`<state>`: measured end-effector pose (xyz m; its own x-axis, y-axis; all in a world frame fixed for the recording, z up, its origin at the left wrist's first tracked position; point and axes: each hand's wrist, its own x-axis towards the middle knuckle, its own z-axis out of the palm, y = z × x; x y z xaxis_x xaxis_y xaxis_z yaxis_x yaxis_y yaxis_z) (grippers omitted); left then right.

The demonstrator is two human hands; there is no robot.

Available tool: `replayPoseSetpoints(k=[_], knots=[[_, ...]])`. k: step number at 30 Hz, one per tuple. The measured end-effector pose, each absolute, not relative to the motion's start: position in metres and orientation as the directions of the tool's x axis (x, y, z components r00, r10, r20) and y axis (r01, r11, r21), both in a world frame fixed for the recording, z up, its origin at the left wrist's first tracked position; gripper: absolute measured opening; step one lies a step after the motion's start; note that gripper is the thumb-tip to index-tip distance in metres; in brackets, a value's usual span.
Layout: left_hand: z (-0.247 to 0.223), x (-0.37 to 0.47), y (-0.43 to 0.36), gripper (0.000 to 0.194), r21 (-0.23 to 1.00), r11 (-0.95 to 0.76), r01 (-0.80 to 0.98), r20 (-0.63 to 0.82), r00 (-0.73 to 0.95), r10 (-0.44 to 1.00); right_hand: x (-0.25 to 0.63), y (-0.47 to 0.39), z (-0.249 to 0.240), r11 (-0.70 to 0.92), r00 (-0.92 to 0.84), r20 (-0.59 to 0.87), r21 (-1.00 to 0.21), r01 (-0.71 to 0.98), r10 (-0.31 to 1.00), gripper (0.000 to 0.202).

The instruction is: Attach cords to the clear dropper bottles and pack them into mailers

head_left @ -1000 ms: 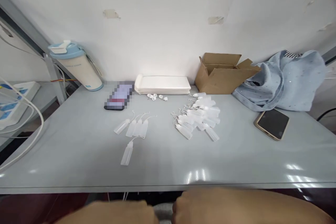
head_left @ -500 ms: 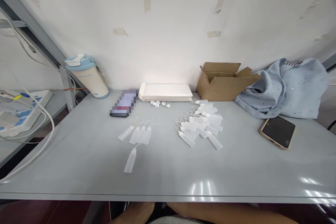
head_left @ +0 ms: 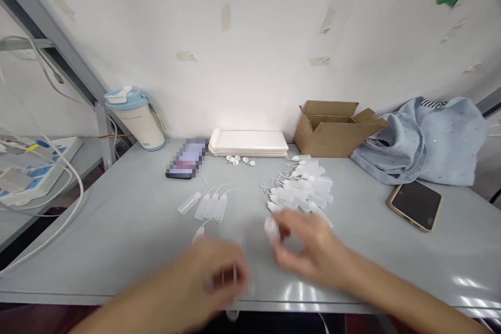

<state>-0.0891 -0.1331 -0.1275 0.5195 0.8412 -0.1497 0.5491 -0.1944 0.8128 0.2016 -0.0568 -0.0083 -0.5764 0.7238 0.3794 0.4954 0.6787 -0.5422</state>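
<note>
My right hand [head_left: 309, 245] is raised over the desk, pinching a small white cap-like object [head_left: 271, 227] between thumb and fingertips. Blurred by motion, my left hand [head_left: 219, 276] is closed near the desk's front edge, and a translucent piece hangs below it; what it grips is not clear. Behind my right hand lies a pile of translucent plastic bottles [head_left: 301, 188] with thin tails. Several more bottles [head_left: 211, 206] lie on the left, one of them partly hidden behind my left hand. Small white caps [head_left: 235, 160] sit before a white stack [head_left: 250, 142].
A tumbler [head_left: 136, 122] and a blurred-out phone [head_left: 187, 159] are at the back left. An open cardboard box [head_left: 331, 133], a light blue bag [head_left: 438, 141] and another phone [head_left: 417, 204] stand or lie on the right. A power strip [head_left: 43, 169] with cables is far left.
Both hands have come into view over the front of the desk, the right one with a small white object. The view has shifted slightly.
</note>
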Motion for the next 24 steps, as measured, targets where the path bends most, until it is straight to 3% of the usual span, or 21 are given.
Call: replayPoseSetpoints(k=[3, 6, 13, 17, 24], knots=[[-0.014, -0.039, -0.024, 0.017, 0.895, -0.058, 0.442, -0.122, 0.368, 0.922, 0.201, -0.01, -0.002, 0.631, -0.384, 0.502, -0.587, 0.507, 0.775, 0.003], [0.034, -0.004, 0.023, 0.017, 0.956, -0.03, 0.291, -0.068, 0.319, 0.945, 0.198, 0.005, -0.024, 0.603, -0.325, 0.512, -0.615, 0.508, 0.795, 0.002], [-0.009, -0.003, -0.001, 0.019, 0.99, 0.081, 0.116, -0.105, 0.222, 0.969, 0.204, -0.012, -0.04, 0.717, -0.408, 0.611, -0.428, 0.55, 0.678, 0.014], [-0.006, 0.0, -0.005, 0.022, 0.996, 0.085, -0.016, -0.08, 0.201, 0.976, 0.204, -0.015, -0.036, 0.749, -0.513, 0.568, -0.331, 0.574, 0.644, 0.016], [-0.005, 0.004, -0.008, 0.02, 0.992, 0.076, -0.096, -0.055, 0.207, 0.977, 0.201, -0.017, -0.036, 0.777, -0.575, 0.568, -0.204, 0.595, 0.59, 0.015]])
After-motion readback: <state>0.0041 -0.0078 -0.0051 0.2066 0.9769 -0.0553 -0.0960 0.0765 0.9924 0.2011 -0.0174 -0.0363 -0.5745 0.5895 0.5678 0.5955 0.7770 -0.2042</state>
